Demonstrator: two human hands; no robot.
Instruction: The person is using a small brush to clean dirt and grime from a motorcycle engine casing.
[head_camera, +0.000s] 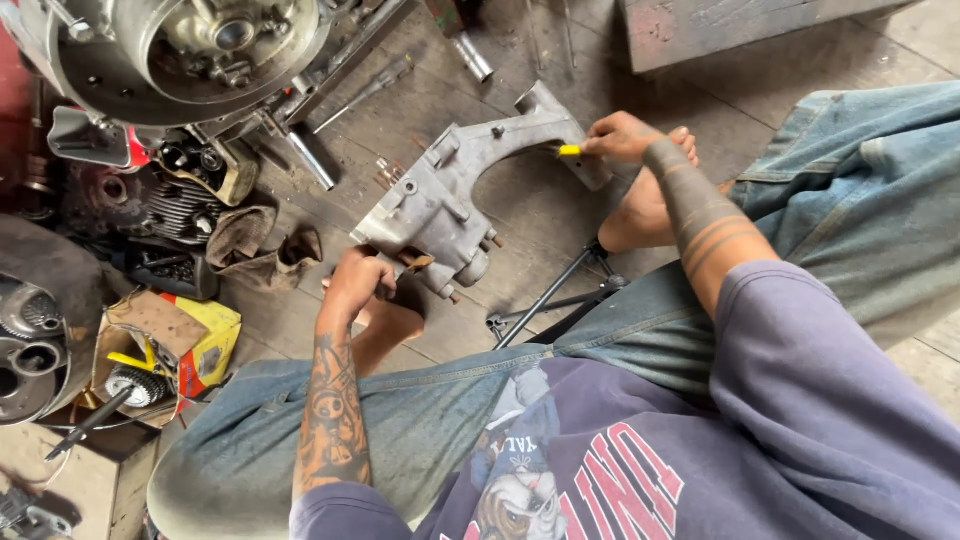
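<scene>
1. A grey cast-metal engine casing lies on the plank floor between the person's knees, a little to twelve o'clock of the picture's middle. Its long curved arm runs toward one o'clock, and its bulky end points to seven o'clock.
2. The left hand is closed over the casing's bulky lower end, at seven o'clock of the part. The fingers are curled tight on the edge, next to a small brown piece.
3. The right hand sits at the far end of the casing's arm, at two o'clock of the part. It pinches a slim tool with a yellow handle, whose tip points at the metal. The grip is narrow, shut on the handle.
4. A bare foot rests on the floor just under the right hand, touching the casing's arm.
5. A black folding stool frame shows at five o'clock of the casing, between the jeans-clad legs.
6. At ten o'clock stands a large round engine housing, with a finned cylinder below it.
7. Dirty rags lie at nine o'clock of the casing, near the left hand.
8. A torn yellow cardboard box holding a gear lies at eight o'clock, well apart from the casing.
</scene>
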